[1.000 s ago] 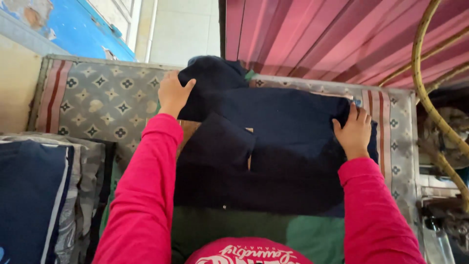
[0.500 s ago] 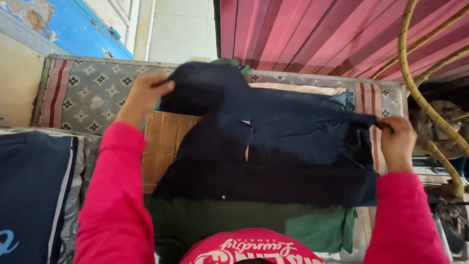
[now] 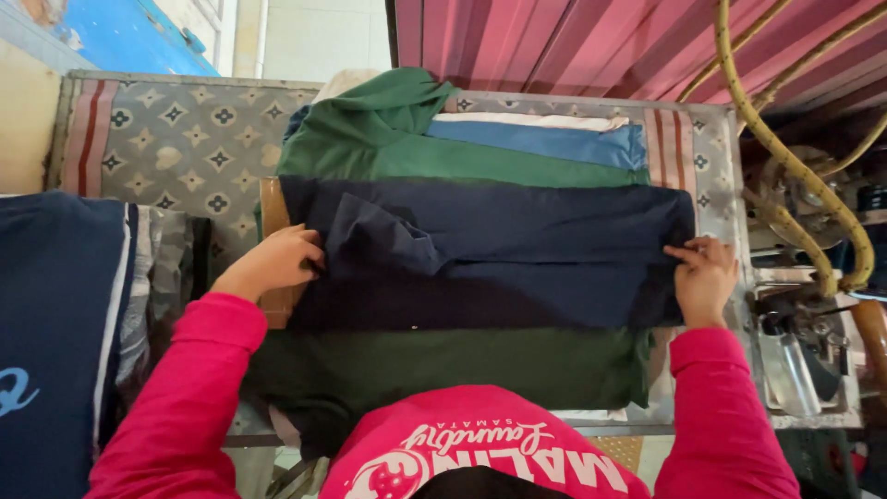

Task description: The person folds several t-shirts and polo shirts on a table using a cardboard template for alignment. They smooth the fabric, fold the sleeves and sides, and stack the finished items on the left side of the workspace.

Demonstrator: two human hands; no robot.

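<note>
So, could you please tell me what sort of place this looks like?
Probably a laundry or ironing workshop. Both hands, left and right, press a navy garment on a padded patterned table, folded clothes are stacked behind, and hoses hang at the right.

Both arms reach forward from the near edge, sleeved in pink to the wrists. The left arm runs from the near left corner up and rightward, bent slightly at the wrist. The left hand point(image 3: 273, 261) lies palm down, fingers curled and pointing right, fingertips tucked out of sight. The right arm rises almost straight from the near right. The right hand point(image 3: 704, 277) rests palm down, fingers loosely bent and pointing left, thumb close alongside. The hands lie well apart, roughly level with each other.
</note>
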